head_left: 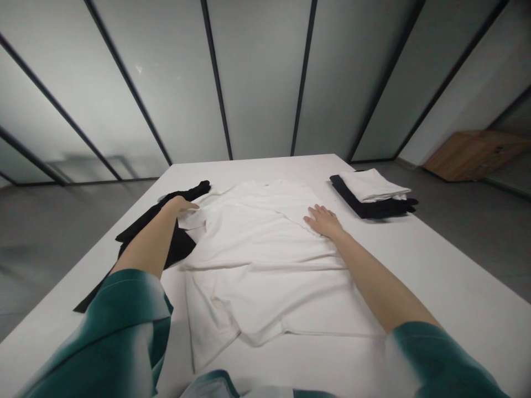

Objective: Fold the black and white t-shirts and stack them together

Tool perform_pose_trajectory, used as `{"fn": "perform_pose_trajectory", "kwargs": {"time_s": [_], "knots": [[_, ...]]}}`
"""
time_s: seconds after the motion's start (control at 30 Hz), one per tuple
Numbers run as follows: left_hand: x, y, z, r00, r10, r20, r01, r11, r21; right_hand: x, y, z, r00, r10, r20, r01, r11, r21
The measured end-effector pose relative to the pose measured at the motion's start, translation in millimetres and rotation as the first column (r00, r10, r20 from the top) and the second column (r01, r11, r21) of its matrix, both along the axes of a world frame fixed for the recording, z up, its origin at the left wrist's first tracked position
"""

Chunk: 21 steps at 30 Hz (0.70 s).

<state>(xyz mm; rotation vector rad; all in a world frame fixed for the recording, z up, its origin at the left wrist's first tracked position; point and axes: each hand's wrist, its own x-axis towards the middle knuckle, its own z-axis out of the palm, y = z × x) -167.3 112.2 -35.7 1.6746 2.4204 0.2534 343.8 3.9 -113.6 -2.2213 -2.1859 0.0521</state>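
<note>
A white T-shirt lies spread on the table, neck toward the far side, with wrinkles across its middle and a rumpled lower hem. At its left sleeve, my left hand is closed on the cloth, its fingertips partly hidden. On the shirt's right side, near the other sleeve, my right hand rests palm down with fingers stretched out, holding nothing.
Dark garments lie loosely under and beside my left forearm. At the right edge of the white table, a folded white garment sits on folded black clothing. A wooden cabinet stands beyond, and frosted panels line the back.
</note>
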Motion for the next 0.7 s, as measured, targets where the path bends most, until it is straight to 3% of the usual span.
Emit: {"fn": "perform_pose_trajectory", "kwargs": {"time_s": [0.1, 0.2, 0.33, 0.4, 0.53, 0.7], "knots": [[-14, -9, -13.0, 0.997, 0.022, 0.08, -0.017, 0.998, -0.065, 1, 1, -1, 1.0, -0.004, -0.004, 0.004, 1.0, 0.0], [-26, -16, -13.3, 0.97, 0.046, 0.24, -0.082, 0.986, 0.145, 1, 2, -3, 1.0, -0.004, -0.009, 0.004, 1.0, -0.001], [-30, -14, -3.1, 0.913, 0.052, 0.404, -0.224, 0.892, 0.392, 2, 3, -4, 1.0, -0.003, -0.009, 0.003, 1.0, 0.0], [-25, -13, 3.0, 0.933, 0.048, 0.357, -0.213, 0.872, 0.441, 1, 2, -3, 1.0, -0.008, -0.006, 0.008, 1.0, -0.004], [-8, -16, 19.0, 0.993, 0.077, 0.084, -0.108, 0.862, 0.495, 0, 0, 1, 1.0, -0.011, -0.007, 0.011, 1.0, -0.009], [25, -19, 57.8, 0.985, 0.026, -0.172, 0.061, 0.874, 0.482, -1, -1, 2, 1.0, -0.01, -0.015, 0.01, 1.0, -0.01]]}}
